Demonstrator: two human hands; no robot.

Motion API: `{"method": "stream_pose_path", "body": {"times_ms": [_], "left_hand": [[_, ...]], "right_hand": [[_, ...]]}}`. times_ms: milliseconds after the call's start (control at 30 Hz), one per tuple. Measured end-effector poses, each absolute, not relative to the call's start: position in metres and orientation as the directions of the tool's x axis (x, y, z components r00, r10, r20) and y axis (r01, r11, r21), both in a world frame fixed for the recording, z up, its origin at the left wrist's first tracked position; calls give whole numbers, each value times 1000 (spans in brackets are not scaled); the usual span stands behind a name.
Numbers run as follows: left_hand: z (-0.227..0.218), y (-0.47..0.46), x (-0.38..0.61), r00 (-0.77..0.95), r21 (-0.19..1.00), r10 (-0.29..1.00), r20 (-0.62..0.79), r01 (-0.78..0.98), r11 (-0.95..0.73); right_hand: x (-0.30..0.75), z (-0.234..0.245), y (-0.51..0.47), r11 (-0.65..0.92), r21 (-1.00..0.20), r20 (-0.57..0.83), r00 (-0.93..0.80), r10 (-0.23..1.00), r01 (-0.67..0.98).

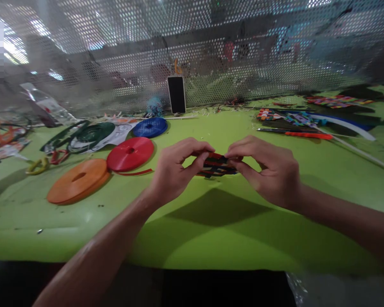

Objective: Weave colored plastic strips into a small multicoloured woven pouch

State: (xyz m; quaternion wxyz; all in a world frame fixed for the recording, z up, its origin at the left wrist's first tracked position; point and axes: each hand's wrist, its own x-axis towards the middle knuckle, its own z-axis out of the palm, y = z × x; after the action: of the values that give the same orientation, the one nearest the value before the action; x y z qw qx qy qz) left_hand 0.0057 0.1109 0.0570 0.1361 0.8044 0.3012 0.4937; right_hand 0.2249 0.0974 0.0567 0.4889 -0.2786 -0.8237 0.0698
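Observation:
Between my two hands is a small woven piece (216, 167) of dark and red flat strips, held a little above the green table. My left hand (180, 164) pinches its left side with thumb and forefinger. On the other side, my right hand (265, 167) pinches the upper right edge, also between thumb and forefinger. The fingers cover part of the weave. To the left of my left hand lie a red roll of strip (134, 160) with a loose tail, an orange roll (75, 187) and a blue roll (150, 127).
A dark phone (177, 94) leans upright against the perforated metal panel (205, 55). Green coils (94, 133), a yellow loop (37, 165) and a clear bottle (53, 106) are at left. At right lie woven colourful pieces (301, 119), an orange-handled tool (308, 135) and a white strip (347, 123).

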Motion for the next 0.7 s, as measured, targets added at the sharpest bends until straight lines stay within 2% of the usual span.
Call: {"method": "stream_pose_path", "body": {"times_ms": [167, 333, 400, 500, 700], "left_hand": [[59, 111, 4, 357, 501, 619, 700, 373, -781], [68, 112, -3, 475, 491, 607, 637, 357, -794], [70, 113, -6, 514, 511, 603, 610, 327, -795], [71, 114, -8, 510, 571, 620, 596, 274, -774], [69, 112, -6, 438, 682, 710, 552, 252, -686]], "right_hand": [[225, 58, 96, 805, -436, 733, -360, 577, 401], [227, 60, 97, 849, -375, 748, -420, 514, 372], [227, 61, 97, 858, -388, 739, -443, 508, 337], [226, 62, 97, 840, -472, 708, -453, 543, 269], [228, 68, 98, 660, -721, 556, -393, 732, 210]]}}
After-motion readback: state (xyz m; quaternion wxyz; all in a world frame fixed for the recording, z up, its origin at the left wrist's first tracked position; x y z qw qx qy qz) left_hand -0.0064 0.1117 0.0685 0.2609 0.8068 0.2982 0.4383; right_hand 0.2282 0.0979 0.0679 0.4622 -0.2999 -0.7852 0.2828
